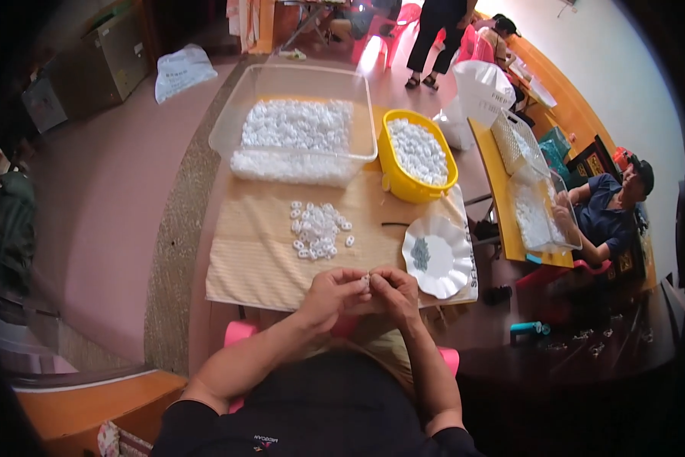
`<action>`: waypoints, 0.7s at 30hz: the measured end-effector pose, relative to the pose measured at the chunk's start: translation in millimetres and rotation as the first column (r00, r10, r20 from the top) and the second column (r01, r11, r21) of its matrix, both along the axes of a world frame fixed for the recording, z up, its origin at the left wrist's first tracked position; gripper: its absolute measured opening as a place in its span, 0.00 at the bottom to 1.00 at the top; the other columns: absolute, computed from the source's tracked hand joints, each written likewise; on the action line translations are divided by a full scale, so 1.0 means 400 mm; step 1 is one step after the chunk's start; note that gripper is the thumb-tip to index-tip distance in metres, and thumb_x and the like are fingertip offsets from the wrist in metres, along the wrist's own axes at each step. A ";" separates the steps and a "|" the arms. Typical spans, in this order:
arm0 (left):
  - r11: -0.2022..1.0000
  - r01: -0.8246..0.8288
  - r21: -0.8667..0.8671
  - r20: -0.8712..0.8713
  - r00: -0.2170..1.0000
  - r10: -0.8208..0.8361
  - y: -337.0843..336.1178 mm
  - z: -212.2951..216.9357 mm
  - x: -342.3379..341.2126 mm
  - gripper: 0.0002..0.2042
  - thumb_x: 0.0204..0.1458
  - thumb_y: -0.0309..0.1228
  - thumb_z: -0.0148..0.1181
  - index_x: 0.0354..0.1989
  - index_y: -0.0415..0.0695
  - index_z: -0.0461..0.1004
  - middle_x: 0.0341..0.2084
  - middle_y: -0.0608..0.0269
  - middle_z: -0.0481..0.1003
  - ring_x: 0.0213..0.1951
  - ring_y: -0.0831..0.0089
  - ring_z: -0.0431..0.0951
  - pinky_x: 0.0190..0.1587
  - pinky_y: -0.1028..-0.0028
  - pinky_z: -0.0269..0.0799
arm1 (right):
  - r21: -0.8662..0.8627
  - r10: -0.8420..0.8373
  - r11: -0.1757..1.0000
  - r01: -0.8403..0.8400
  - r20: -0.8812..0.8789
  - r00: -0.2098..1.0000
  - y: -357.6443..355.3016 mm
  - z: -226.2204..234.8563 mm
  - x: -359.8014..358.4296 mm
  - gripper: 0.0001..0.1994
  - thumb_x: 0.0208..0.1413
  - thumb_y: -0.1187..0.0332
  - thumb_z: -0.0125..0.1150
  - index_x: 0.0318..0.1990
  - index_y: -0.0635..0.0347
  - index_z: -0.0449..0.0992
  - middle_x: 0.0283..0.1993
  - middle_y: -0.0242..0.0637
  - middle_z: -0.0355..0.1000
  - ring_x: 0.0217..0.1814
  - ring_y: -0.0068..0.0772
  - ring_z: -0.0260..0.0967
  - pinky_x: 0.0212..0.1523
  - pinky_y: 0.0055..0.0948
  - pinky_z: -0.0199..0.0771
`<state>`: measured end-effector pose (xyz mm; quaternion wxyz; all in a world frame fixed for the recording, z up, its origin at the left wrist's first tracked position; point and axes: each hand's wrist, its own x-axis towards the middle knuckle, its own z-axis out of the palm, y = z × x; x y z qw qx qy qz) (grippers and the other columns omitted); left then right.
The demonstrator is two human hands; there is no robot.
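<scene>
Over the front edge of the cloth-covered table [243, 263], my two hands meet fingertip to fingertip. My left hand [333, 295] pinches a small white plastic piece [365, 280]. From the other side my right hand [395, 292] closes its thumb and fingers at the same piece; whether it also grips something tiny cannot be made out. A loose pile of white plastic pieces with two holes [317, 230] lies just beyond my hands. To its right, a white scalloped plate [448, 266] holds a heap of small grey-green parts [421, 253].
At the table's back stand a clear plastic bin [297, 164] and a yellow tub [392, 156], both full of white pieces. A thin dark stick [394, 224] lies near the plate. On the right, a person [613, 213] works at another table [495, 183]. A white sack [184, 72] rests on the floor.
</scene>
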<state>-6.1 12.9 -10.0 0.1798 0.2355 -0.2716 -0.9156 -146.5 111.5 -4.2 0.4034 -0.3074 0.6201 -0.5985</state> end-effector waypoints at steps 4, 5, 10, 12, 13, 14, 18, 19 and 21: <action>1.000 0.018 0.024 -0.037 0.999 -0.017 0.001 0.006 -0.001 0.08 0.54 0.21 0.58 0.42 0.37 0.73 0.37 0.60 0.76 0.37 0.74 0.78 0.43 0.74 0.78 | -0.043 0.112 0.990 -0.132 -0.312 0.943 0.011 -0.060 -0.043 0.06 0.58 0.72 0.58 0.39 0.65 0.76 0.35 0.29 0.75 0.36 0.17 0.70 0.38 0.17 0.70; 0.999 0.012 0.046 -0.050 0.999 -0.010 -0.002 0.000 0.002 0.08 0.54 0.21 0.58 0.42 0.37 0.73 0.37 0.60 0.76 0.37 0.74 0.78 0.43 0.74 0.78 | -0.033 0.112 0.991 -0.127 -0.291 0.950 0.005 -0.058 -0.039 0.06 0.58 0.72 0.59 0.39 0.65 0.76 0.35 0.29 0.75 0.36 0.17 0.70 0.38 0.17 0.71; 0.998 -0.003 0.067 -0.047 0.999 0.006 -0.004 0.005 0.005 0.08 0.54 0.21 0.58 0.42 0.37 0.73 0.36 0.59 0.77 0.35 0.74 0.79 0.41 0.76 0.78 | 0.132 -0.013 0.991 0.016 -0.022 1.000 0.002 -0.006 -0.005 0.06 0.58 0.72 0.58 0.40 0.66 0.76 0.37 0.31 0.75 0.37 0.19 0.70 0.40 0.18 0.70; 0.997 -0.003 0.072 -0.039 0.999 0.006 -0.001 0.003 0.003 0.08 0.54 0.21 0.58 0.42 0.37 0.73 0.36 0.59 0.77 0.35 0.74 0.79 0.41 0.76 0.78 | -0.003 0.001 1.000 0.000 0.116 0.993 0.004 0.000 0.000 0.06 0.58 0.73 0.58 0.39 0.66 0.76 0.37 0.32 0.75 0.37 0.19 0.70 0.40 0.17 0.70; 0.998 -0.006 0.066 -0.039 0.999 0.009 -0.001 0.003 0.002 0.08 0.54 0.22 0.58 0.42 0.36 0.73 0.36 0.59 0.77 0.35 0.74 0.79 0.41 0.76 0.78 | -0.015 0.014 1.000 -0.012 0.152 0.988 0.006 -0.001 -0.004 0.06 0.58 0.73 0.58 0.39 0.67 0.76 0.37 0.32 0.74 0.37 0.18 0.70 0.40 0.17 0.70; 0.997 -0.006 0.073 -0.036 0.999 0.009 -0.002 0.004 0.002 0.08 0.54 0.22 0.58 0.42 0.36 0.73 0.36 0.59 0.77 0.35 0.74 0.79 0.41 0.76 0.78 | -0.007 0.013 1.000 -0.012 0.155 0.988 0.006 -0.001 -0.004 0.06 0.58 0.73 0.58 0.39 0.67 0.76 0.37 0.32 0.74 0.37 0.18 0.70 0.40 0.17 0.70; 0.997 -0.008 0.074 -0.035 0.999 0.011 -0.003 0.003 0.002 0.08 0.54 0.21 0.58 0.42 0.36 0.73 0.35 0.59 0.77 0.34 0.74 0.79 0.41 0.76 0.78 | -0.030 0.032 0.999 -0.028 0.141 0.990 0.005 -0.002 -0.004 0.06 0.58 0.73 0.58 0.38 0.67 0.76 0.37 0.32 0.74 0.38 0.18 0.69 0.41 0.17 0.69; 0.997 -0.009 0.071 -0.039 0.999 0.012 -0.004 0.001 0.003 0.08 0.54 0.21 0.58 0.42 0.36 0.73 0.35 0.58 0.77 0.34 0.74 0.79 0.41 0.76 0.78 | -0.057 0.041 0.998 -0.033 0.145 0.989 0.003 -0.004 -0.004 0.06 0.58 0.73 0.58 0.38 0.68 0.76 0.37 0.32 0.74 0.38 0.19 0.69 0.41 0.17 0.69; 0.997 -0.013 0.077 -0.035 0.999 0.016 -0.004 -0.002 0.004 0.08 0.54 0.21 0.58 0.42 0.36 0.73 0.35 0.58 0.77 0.34 0.74 0.79 0.41 0.76 0.78 | -0.060 0.047 0.997 -0.039 0.123 0.991 0.002 -0.010 -0.004 0.06 0.58 0.74 0.58 0.38 0.68 0.76 0.37 0.32 0.74 0.38 0.19 0.69 0.41 0.18 0.69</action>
